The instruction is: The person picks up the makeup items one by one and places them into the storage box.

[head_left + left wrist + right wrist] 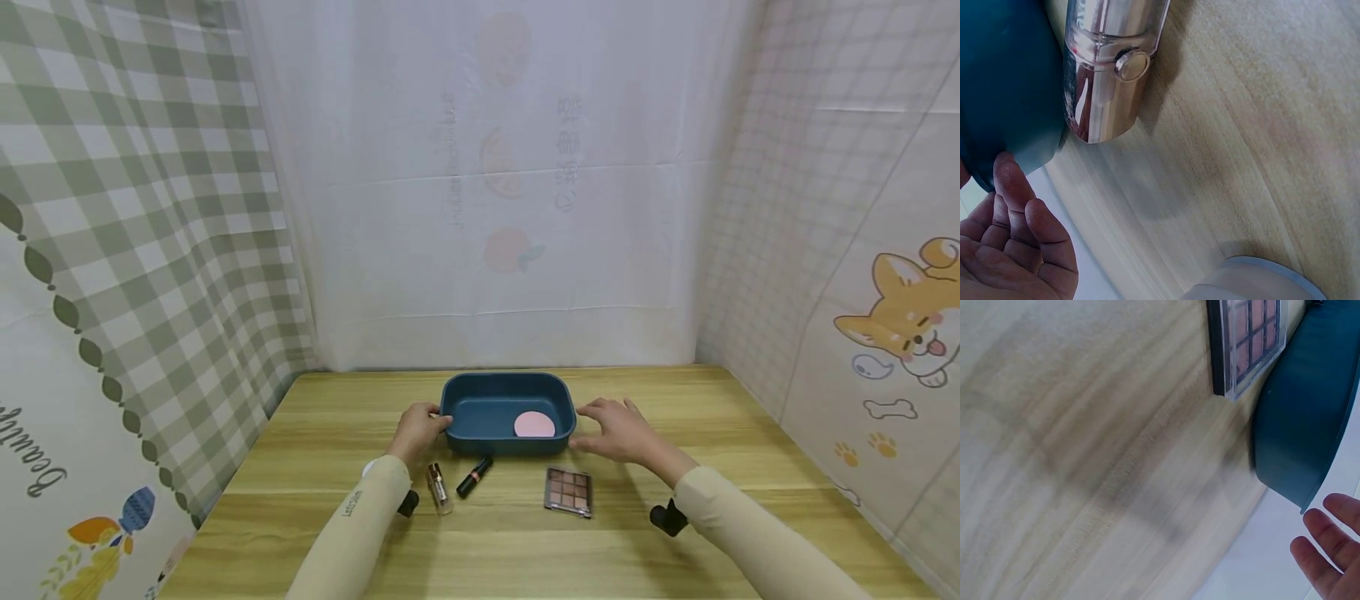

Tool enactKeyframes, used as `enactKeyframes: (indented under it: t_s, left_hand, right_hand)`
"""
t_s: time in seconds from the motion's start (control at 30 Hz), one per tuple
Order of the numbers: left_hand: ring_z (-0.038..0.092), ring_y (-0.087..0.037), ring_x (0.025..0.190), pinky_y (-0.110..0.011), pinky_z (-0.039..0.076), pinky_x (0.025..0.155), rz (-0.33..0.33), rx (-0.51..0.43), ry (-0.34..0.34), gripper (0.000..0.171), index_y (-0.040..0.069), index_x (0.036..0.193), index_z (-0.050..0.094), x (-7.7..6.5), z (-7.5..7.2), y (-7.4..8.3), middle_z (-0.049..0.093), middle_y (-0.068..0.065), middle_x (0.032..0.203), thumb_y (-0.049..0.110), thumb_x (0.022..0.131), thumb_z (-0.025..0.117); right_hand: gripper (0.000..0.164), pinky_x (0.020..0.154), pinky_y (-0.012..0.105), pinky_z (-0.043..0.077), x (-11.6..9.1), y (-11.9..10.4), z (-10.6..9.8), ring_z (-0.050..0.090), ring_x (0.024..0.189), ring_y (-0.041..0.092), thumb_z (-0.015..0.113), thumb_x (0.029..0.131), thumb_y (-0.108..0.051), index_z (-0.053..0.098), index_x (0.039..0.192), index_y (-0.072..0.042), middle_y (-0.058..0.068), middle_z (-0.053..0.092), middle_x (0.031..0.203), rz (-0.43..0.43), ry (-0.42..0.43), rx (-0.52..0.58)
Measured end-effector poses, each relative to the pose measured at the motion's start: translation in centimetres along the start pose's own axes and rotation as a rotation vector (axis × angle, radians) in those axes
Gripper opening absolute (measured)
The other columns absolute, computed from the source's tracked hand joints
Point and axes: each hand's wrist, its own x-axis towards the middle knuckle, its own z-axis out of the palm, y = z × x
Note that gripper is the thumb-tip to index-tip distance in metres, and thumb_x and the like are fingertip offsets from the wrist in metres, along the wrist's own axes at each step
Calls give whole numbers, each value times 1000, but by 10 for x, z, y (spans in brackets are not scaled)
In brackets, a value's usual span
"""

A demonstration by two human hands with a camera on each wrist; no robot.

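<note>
A dark blue rectangular bin [480,446] sits toward the back of the table, with a round pink pad [534,424] lying inside at its front right. My left hand [417,432] pinches the bin's left rim, thumb over the edge and fingers against the outer wall. At the right end, my right hand [618,431] has its fingers spread beside the rim; whether they touch it I cannot tell. In front of the bin lie a gold tube with a clear end [440,489], a black lipstick [474,477] and an eyeshadow palette [567,492].
A round whitish object [1254,281] lies by the left forearm, mostly hidden by the sleeve in the head view. Patterned curtains hang along the left, back [495,333] and right sides of the wooden table [510,558].
</note>
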Motion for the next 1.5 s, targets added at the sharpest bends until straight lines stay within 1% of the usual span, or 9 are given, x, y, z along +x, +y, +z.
enactKeyframes:
  t_s: [0.37,0.53,0.7,0.8,0.97,1.1,1.27,1.5]
  left_hand:
    - [63,-24,91,-44,52,79,-14,-20,-6,33,-7,121,64,0,-1,1,68,-13,103,16,97,65]
    - [62,-23,89,-43,52,78,-15,-16,-2,32,-7,120,65,1,0,0,68,-12,100,16,97,65]
    - [62,-22,87,-41,52,77,-12,-12,6,29,-6,117,67,2,0,0,68,-11,98,15,97,65]
    - [61,-22,87,-40,51,77,-5,-14,3,28,-6,116,67,-1,-1,2,68,-11,96,14,97,65]
    - [61,-21,84,-39,51,73,14,-4,-4,27,-7,115,67,-4,-3,3,68,-10,94,13,97,64]
    - [62,-23,87,-42,52,77,0,-19,-2,28,-6,116,67,-2,-2,1,68,-11,97,15,97,65]
    - [63,-22,89,-42,52,78,-5,-5,7,29,-4,117,68,2,1,-2,69,-10,98,16,97,65]
    - [63,-23,90,-43,52,78,-1,-6,7,29,-4,117,68,-1,0,1,69,-10,100,16,97,65]
  right_hand:
    - [62,103,75,18,-14,4,8,55,120,41,76,84,-46,66,126,-1,20,63,125,-3,-20,-20]
    - [64,102,74,22,-21,2,13,57,118,38,78,81,-47,67,125,-2,18,64,122,-26,-28,-47]
    - [66,102,73,24,-25,-2,17,57,117,38,80,77,-49,68,122,-3,17,65,120,-46,-12,-45]
    - [67,103,73,22,-28,-4,18,57,118,38,81,76,-50,68,123,-3,18,65,121,-46,-18,-44]
    - [71,105,73,19,-32,-8,22,57,118,38,83,74,-52,68,123,-4,17,64,122,-27,-51,-27]
    - [74,105,73,19,-35,-11,26,57,116,35,82,72,-56,68,122,-4,14,65,120,-32,-59,-40]
    - [76,102,73,23,-39,-15,30,57,113,33,84,69,-56,69,120,-2,11,65,115,-72,-55,-66]
    - [73,105,72,21,-42,-18,36,56,112,31,85,70,-52,69,120,-2,9,64,114,-63,-82,-55]
